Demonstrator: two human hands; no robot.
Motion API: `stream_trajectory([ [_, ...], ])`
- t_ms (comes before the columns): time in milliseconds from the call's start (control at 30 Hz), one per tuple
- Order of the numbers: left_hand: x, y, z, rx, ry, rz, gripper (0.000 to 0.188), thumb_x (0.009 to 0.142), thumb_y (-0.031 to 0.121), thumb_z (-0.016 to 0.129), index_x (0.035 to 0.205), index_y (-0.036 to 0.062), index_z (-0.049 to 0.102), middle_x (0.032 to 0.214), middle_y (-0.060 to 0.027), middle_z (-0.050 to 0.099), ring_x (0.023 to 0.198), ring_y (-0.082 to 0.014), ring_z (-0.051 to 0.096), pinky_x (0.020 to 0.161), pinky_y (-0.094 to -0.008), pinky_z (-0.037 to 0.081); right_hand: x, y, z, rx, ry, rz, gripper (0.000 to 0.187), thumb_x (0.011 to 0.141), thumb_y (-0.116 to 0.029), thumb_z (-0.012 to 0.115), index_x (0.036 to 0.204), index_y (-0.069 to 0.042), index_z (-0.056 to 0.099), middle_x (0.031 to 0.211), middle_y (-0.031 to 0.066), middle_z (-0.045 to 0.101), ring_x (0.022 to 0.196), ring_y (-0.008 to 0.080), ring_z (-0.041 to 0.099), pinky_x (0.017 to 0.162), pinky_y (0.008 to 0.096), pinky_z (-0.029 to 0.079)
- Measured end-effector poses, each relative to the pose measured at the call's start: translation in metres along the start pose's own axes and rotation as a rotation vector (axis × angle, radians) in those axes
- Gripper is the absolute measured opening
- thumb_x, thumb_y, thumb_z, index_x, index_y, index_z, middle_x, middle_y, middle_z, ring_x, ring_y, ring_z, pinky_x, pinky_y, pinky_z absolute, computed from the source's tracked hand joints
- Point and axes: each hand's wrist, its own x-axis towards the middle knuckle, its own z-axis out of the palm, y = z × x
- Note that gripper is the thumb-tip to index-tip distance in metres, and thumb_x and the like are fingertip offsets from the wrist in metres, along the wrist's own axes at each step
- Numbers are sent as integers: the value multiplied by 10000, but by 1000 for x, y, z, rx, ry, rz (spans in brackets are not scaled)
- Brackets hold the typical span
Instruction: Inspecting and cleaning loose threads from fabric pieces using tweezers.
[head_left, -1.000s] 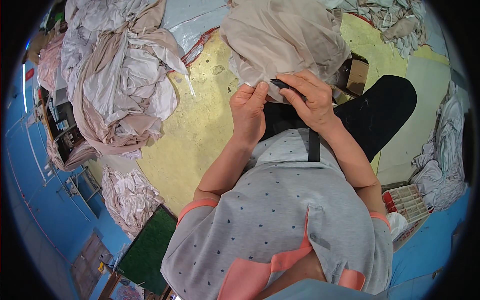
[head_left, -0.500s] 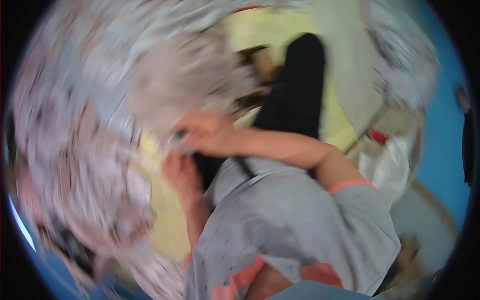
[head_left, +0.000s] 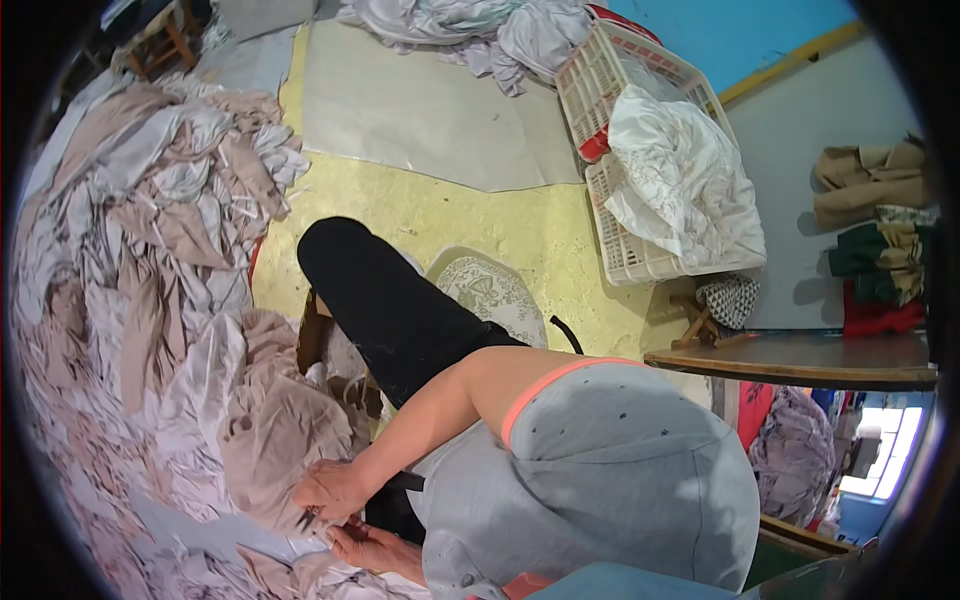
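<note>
A heap of beige-pink cloth (head_left: 275, 445) lies in front of my hands at the lower left. My right hand (head_left: 333, 490) is closed at its edge, with a small dark pointed tool (head_left: 305, 520) at the fingers that looks like thread snips. Just below, my left hand (head_left: 372, 550) pinches the cloth's edge, its fingertips close to the tool. Exactly what the left fingertips grip is partly hidden. My black-trousered leg (head_left: 390, 310) stretches out beyond the right forearm.
Piles of beige and white garments (head_left: 150, 240) cover the left side. At the upper right stands a white plastic crate (head_left: 640, 265) holding white fabric (head_left: 680, 170). A wooden-edged tabletop (head_left: 800, 365) juts in at right. A grey sheet (head_left: 420, 110) lies on the yellow floor (head_left: 530, 215).
My view has swung to the right, so the crate and tabletop show more fully and my hands appear lower left. Both hands stay close together at the cloth.
</note>
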Motion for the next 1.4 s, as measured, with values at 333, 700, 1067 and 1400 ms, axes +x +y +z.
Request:
stream_trajectory([
  [333,69,1,-69,-762,-143,-324,427,806,75,632,1174,-84,484,1201,-220,524,1148,-362,490,986,-565,388,-11,-6,3,11,-40,-344,282,722,-293,661,885,-117,513,891,74,516,813,253,577,609,364,461],
  [700,97,8,-47,-519,-184,-112,326,875,106,593,1141,-72,526,1171,-185,573,1091,-309,541,961,-466,417,-11,-2,-6,-101,-16,-436,285,708,-264,651,927,-133,524,934,67,507,802,247,576,620,383,465],
  [1067,37,56,-51,-796,-221,-343,357,869,101,604,1171,-76,534,1223,-172,582,1124,-299,550,1006,-427,408,6,9,10,-117,185,-612,62,748,-163,566,790,-123,545,774,47,537,750,241,580,613,378,478],
  [1400,14,33,45,-704,129,-223,403,890,138,610,1264,33,501,1303,-110,543,1215,-254,502,1042,-447,384,-12,9,-95,-293,149,-644,232,589,2,595,815,-39,628,637,97,550,537,268,547,455,375,406],
])
